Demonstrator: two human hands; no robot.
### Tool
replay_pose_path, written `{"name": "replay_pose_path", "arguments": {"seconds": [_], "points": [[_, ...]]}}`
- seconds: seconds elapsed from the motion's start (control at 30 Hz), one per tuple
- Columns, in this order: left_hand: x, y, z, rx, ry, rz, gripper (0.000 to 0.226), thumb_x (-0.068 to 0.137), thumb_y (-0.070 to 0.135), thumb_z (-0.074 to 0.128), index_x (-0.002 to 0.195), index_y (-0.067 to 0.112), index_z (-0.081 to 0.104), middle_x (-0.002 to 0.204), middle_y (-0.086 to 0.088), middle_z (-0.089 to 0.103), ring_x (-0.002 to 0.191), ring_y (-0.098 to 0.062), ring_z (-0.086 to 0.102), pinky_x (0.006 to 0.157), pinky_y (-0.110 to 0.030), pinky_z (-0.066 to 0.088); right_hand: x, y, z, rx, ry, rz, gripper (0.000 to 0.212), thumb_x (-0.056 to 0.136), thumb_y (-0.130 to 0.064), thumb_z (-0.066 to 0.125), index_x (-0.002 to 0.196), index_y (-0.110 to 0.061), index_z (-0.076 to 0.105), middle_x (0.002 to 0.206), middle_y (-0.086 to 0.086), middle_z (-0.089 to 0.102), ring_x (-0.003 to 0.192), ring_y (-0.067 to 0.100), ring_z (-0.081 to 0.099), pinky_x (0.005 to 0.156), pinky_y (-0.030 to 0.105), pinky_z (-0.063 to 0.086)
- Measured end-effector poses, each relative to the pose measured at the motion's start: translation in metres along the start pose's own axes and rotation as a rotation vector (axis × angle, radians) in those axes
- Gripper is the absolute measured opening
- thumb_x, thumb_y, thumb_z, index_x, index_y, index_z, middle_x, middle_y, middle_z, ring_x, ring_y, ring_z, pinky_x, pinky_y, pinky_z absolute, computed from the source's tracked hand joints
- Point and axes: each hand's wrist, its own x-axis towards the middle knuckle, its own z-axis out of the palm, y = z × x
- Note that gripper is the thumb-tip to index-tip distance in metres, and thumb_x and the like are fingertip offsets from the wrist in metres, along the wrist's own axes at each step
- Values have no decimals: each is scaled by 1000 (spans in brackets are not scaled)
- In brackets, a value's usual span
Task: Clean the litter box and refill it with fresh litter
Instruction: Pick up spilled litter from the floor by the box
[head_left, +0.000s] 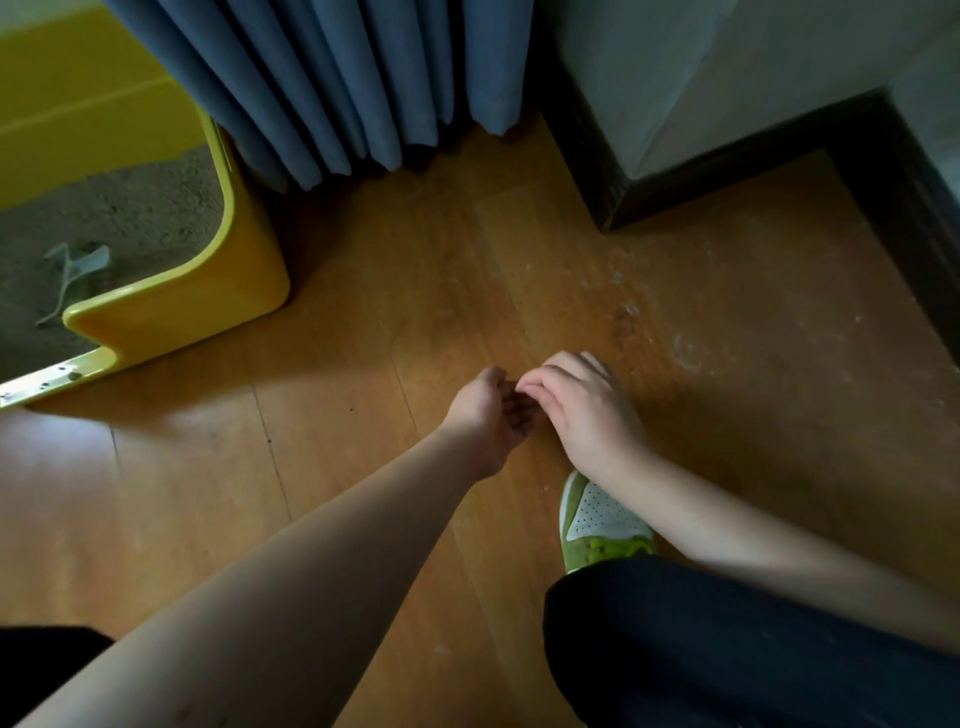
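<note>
Crouching on the wood floor (363, 322), a person brings both hands together low over the boards — the left hand (491, 418) turned palm up and loosely cupped, the right hand (582, 410) above it with fingers curled and fingertips (524, 387) drawn to a pinch at the left palm. Whether that pinch carries anything is too small to tell; it reads as stray grains being gathered off the floor into the cupped palm, so the right grip is clenched on nothing visible and the left released. The yellow box (208, 296) stands well apart at upper left, beside the blue curtain (332, 88), with grey litter (119, 208) inside and a pale scrap (78, 260) lying on it. Specks dot the box's low front lip (57, 376) and the boards near it, and pale dusty marks lie to the right. Doing this well likely means keeping the palm level and cupped, picking specks one patch at a time, and carrying the lot to a bin — not back into the box. A green shoe (597, 525) sits just behind the hands.
</note>
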Motion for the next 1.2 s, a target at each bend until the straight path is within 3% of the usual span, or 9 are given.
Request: {"name": "replay_pose_path", "arguments": {"seconds": [0.17,0.37,0.47,0.57,0.73,0.9,1.0,1.2], "points": [[-1,2,0,-17,-29,13,38,102,24,33,80,2,56,67,-9,56,64,-20,53,63,-30,48,-5,2,0,1,15,18,33,97,-28,37,96,-18,68,94,-5,63,88,17,53,75,37,47],[-2,4,1,-43,-54,8,34,101,23,34,83,3,55,73,-11,52,66,-21,51,67,-32,47,2,2,-3,-75,72,-51,24,94,-31,51,91,-19,71,86,-6,65,82,18,54,71,35,44],[-2,6,1,-76,-71,7,34,102,23,33,92,0,56,74,-13,60,66,-21,60,66,-32,50,9,2,-5,-79,69,-83,17,88,-35,60,89,-22,72,85,-9,66,82,18,53,71,37,43],[2,13,-2,-136,-84,14,41,102,23,32,94,-4,60,78,-16,67,71,-23,64,72,-33,51,18,1,-8,-35,70,-76,24,86,-41,60,96,-22,73,89,-10,68,85,14,54,73,34,43],[7,32,-22,-236,-23,48,48,104,23,29,85,-5,64,75,-18,67,69,-24,61,67,-27,50,54,27,-19,120,155,108,25,94,-31,52,107,-17,69,101,-4,67,93,12,60,79,26,50],[7,44,-29,-292,-25,67,49,105,22,29,88,-7,65,77,-20,70,78,-26,64,78,-30,52,95,58,13,32,-69,372,25,93,-30,58,117,-25,63,116,-4,59,103,17,58,81,29,51],[7,48,-35,-311,-19,67,51,105,24,28,92,-8,66,80,-20,70,79,-26,65,82,-30,52,107,61,31,-17,-156,400,27,92,-31,60,119,-26,61,123,-2,56,110,19,54,84,29,51],[11,52,-49,-336,7,67,51,105,24,28,93,-7,66,82,-20,71,77,-26,65,81,-30,52,116,59,41,-20,-80,385,16,90,-33,63,103,-25,65,114,-1,56,104,20,51,83,32,48]]}}
